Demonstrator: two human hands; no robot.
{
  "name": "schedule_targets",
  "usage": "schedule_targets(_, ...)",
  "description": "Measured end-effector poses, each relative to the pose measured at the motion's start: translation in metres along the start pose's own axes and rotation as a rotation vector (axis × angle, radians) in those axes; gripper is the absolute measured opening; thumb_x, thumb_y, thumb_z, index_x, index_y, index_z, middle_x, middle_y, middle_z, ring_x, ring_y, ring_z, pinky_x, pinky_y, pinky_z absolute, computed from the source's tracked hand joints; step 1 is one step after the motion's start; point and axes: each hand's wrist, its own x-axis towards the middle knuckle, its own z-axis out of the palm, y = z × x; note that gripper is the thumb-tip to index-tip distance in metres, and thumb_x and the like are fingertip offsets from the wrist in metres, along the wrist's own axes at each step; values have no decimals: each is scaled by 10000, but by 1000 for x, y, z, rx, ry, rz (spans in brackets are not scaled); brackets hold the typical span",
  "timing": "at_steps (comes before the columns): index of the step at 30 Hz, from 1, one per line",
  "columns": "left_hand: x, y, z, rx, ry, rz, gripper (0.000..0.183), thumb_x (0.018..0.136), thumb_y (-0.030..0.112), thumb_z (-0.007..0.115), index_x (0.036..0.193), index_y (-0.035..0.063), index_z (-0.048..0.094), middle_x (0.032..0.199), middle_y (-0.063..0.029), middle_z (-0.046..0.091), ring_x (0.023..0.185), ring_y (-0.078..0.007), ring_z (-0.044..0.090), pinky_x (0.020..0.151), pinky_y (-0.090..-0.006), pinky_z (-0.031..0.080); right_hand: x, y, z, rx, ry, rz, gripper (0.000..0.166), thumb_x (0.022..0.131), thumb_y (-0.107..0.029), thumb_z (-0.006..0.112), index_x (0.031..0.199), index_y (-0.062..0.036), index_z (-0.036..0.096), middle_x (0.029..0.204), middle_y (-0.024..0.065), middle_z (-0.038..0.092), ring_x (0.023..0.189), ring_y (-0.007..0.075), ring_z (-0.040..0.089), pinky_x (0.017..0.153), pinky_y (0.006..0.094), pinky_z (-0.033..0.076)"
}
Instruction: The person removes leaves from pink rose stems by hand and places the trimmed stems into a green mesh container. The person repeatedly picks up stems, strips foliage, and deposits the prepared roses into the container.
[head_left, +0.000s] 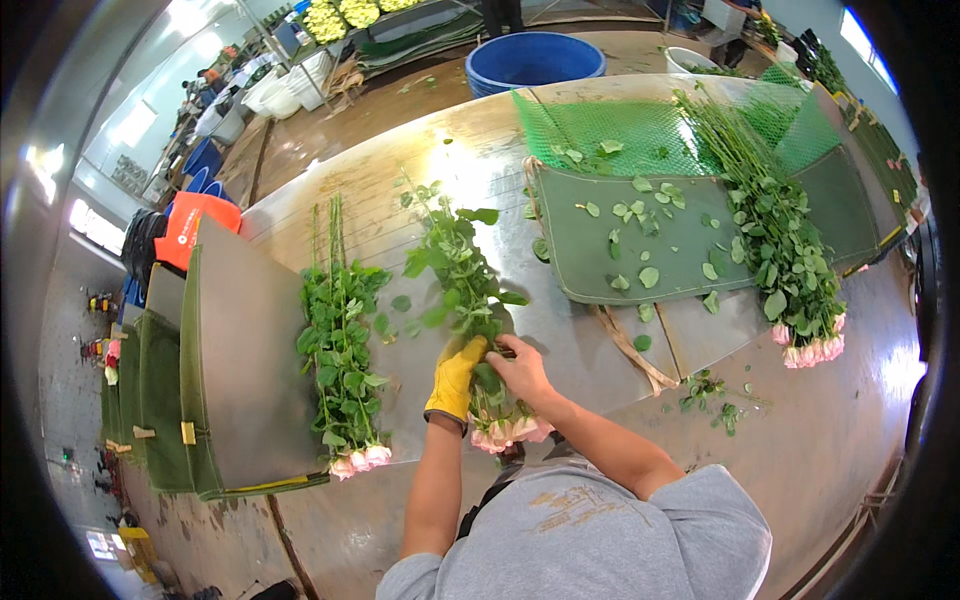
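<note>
My left hand, in a yellow glove, grips a bunch of pale pink roses by its leafy stems. The blooms hang over the table's near edge, just below my wrists. On the bunch's right side, my right hand has its thumb and fingers at the leaves; whether they pinch a leaf or stem cannot be told. A smaller bunch of pink roses lies to the left on the metal table. Farther right, a larger bunch of pink roses rests partly on green netting and a dark green mat, blooms towards me.
Loose leaves lie on the green mat, with green netting behind it. A tan strap hangs over the near edge. An upright panel stands at left. Beyond the table are a blue tub and people in the distance.
</note>
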Motion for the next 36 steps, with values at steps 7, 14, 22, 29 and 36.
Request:
schedule_targets(7, 14, -3, 1, 359, 251, 37, 811, 778, 302, 801, 1395, -84, 444, 1278, -173, 591, 1101, -227, 583, 949, -342, 466, 11, 18, -18, 150, 119, 182, 338, 887, -197, 670, 1149, 16, 662, 962, 116, 709, 847, 159, 641, 773, 297, 506)
schedule_targets(14, 13, -15, -4, 135, 133, 34, 388, 915, 221, 652, 1206, -29, 588, 1042, -71, 662, 899, -189, 641, 771, -313, 525, 15, 18, -55, 209, 169, 348, 345, 894, -194, 658, 1166, 18, 659, 982, 90, 708, 863, 152, 630, 794, 297, 502)
schedule_targets(22, 9, 1, 4, 88, 42, -38, 375, 892, 210, 679, 1202, 14, 600, 1003, -55, 665, 857, -141, 626, 696, -288, 527, 29, 49, -29, -417, -67, 33, 375, 858, -265, 653, 1146, -25, 671, 982, 166, 715, 904, 251, 682, 835, 331, 510)
schedule_targets(29, 15, -14, -28, 57, -90, -78, 496, 895, 263, 695, 1276, -24, 559, 1042, -79, 682, 929, -161, 653, 759, -294, 546, 9, 77, -18, -119, -108, 279, 330, 869, -245, 623, 1115, -31, 674, 952, 197, 696, 885, 309, 678, 817, 394, 514)
schedule_targets(36, 47, -62, -63, 1076, 64, 801, 365, 887, 151, 610, 1234, 38, 600, 1143, -187, 645, 1015, -321, 620, 889, -404, 503, 2, 31, -25, -303, 90, 143, 398, 889, -166, 596, 1257, -14, 585, 979, 194, 688, 902, 276, 664, 824, 370, 509)
